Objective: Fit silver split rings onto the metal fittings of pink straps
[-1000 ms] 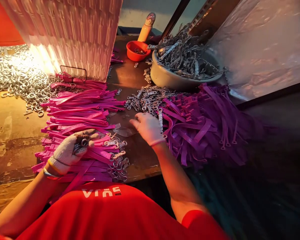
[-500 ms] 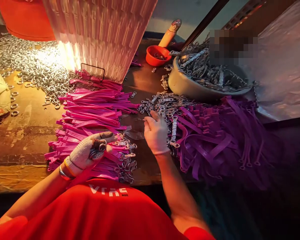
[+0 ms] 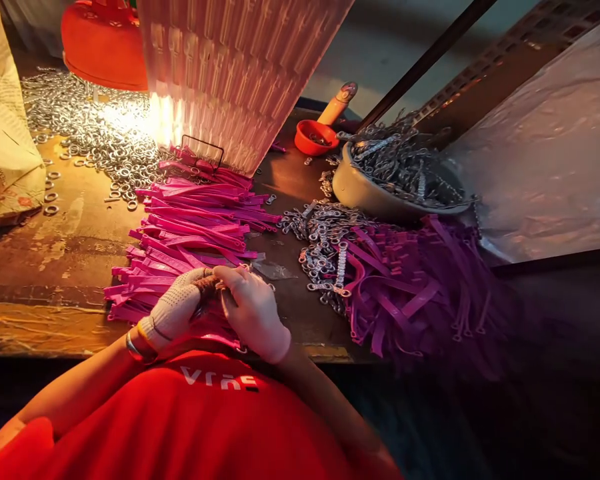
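Over on the left, loose metal rings [image 3: 100, 137] lie heaped on the surface [image 3: 70, 273] by a glowing red lampshade [image 3: 103, 53]; next come pink straps [image 3: 195, 227], bundled in rows that run in under the left hand [image 3: 175, 307] — gloved, fingers curled — and the right hand [image 3: 255, 307], its bent fingers meeting the left's; I cannot tell what either grips; past them, at the back, sits a small red bowl [image 3: 309, 148]; then piled metal links [image 3: 325, 230], a heaped gray basin [image 3: 370, 197] and, nearer me — tangled purple straps [image 3: 425, 293].
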A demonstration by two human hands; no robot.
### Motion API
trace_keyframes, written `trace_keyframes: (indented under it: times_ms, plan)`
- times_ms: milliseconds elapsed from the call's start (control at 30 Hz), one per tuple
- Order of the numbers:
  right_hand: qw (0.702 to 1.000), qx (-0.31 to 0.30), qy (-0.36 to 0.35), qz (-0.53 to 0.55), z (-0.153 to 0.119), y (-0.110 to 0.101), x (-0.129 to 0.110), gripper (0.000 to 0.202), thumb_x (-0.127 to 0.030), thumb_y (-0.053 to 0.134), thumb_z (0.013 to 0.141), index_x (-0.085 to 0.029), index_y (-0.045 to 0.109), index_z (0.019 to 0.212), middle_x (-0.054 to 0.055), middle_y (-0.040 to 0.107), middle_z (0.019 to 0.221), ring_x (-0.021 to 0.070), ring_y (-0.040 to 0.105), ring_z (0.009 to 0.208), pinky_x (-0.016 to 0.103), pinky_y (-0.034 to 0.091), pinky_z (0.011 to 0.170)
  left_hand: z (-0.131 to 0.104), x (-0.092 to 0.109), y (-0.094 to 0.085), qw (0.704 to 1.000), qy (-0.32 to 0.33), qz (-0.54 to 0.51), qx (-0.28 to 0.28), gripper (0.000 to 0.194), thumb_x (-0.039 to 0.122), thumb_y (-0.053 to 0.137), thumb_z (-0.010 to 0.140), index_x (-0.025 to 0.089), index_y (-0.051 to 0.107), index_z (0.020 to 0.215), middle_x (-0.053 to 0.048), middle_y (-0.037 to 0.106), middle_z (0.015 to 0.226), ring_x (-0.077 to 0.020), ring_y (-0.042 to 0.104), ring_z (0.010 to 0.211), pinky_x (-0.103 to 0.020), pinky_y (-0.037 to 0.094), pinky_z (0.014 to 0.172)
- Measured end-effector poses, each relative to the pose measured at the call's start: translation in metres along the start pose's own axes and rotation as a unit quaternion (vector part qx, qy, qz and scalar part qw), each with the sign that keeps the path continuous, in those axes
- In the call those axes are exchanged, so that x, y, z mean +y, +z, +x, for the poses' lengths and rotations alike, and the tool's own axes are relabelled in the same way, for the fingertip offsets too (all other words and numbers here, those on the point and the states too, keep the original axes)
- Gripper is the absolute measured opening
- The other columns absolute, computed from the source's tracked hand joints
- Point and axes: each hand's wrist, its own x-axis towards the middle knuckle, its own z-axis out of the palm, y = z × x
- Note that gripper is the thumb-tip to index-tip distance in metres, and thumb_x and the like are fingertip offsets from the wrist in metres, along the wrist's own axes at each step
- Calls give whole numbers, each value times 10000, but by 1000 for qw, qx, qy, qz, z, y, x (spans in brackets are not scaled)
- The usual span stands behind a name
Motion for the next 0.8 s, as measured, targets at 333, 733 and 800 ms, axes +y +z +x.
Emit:
trace_keyframes:
  times_ms: [333, 733, 800]
  plan:
    - [991, 25, 40, 128, -16, 2, 0, 326, -139, 500, 927, -208, 622, 1221, 73, 734, 1065, 195, 689, 965, 322, 537, 889, -13, 22, -22, 942, 85, 317, -71, 245, 362, 612, 888, 141, 653, 792, -27, 626, 734, -124, 479, 646, -222, 367, 584]
    - [995, -32, 75, 51, -6, -4, -4, 225, -246, 473, 986, -194, 668, 887, 55, 696, 809, 186, 631, 768, 279, 456, 754, -4, 13, -13, 992, -49, 95, -65, 392, 433, 547, 942, 172, 468, 660, 30, 448, 547, -82, 358, 475, -213, 262, 455]
    - [996, -32, 78, 9, -3, -6, -5, 261, -244, 458, 972, -191, 637, 789, 45, 657, 732, 175, 595, 707, 273, 413, 700, -1, 8, -10, 996, -54, 55, -52, 378, 417, 577, 917, 175, 455, 653, 33, 432, 541, -81, 357, 472, -209, 258, 452]
